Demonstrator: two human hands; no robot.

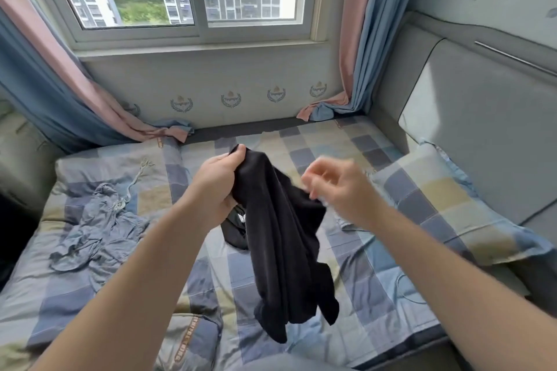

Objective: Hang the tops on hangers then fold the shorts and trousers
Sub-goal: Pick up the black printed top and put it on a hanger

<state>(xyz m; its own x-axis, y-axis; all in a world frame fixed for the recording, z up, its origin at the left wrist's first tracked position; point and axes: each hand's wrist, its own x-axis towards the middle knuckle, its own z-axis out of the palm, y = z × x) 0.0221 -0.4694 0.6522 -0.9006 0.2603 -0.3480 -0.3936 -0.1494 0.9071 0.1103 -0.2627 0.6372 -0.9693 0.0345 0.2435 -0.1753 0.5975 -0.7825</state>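
My left hand [218, 187] grips the top edge of a black garment [286, 250] and holds it up over the bed, so the cloth hangs down in loose folds. My right hand [334, 187] is blurred beside the garment's right edge, fingers loosely curled; whether it touches the cloth I cannot tell. A second black piece with a white mark [235, 232] lies on the bed behind the hanging cloth. A crumpled blue-grey garment with a drawstring [99, 229] lies on the bed to the left. No hanger is in view.
The bed has a checked blue, grey and beige cover [355, 274]. A matching pillow [446, 202] lies at the right against a grey padded headboard [482, 117]. The window wall and pink-blue curtains [355, 69] close the far side. A thin cable [407, 289] lies on the cover.
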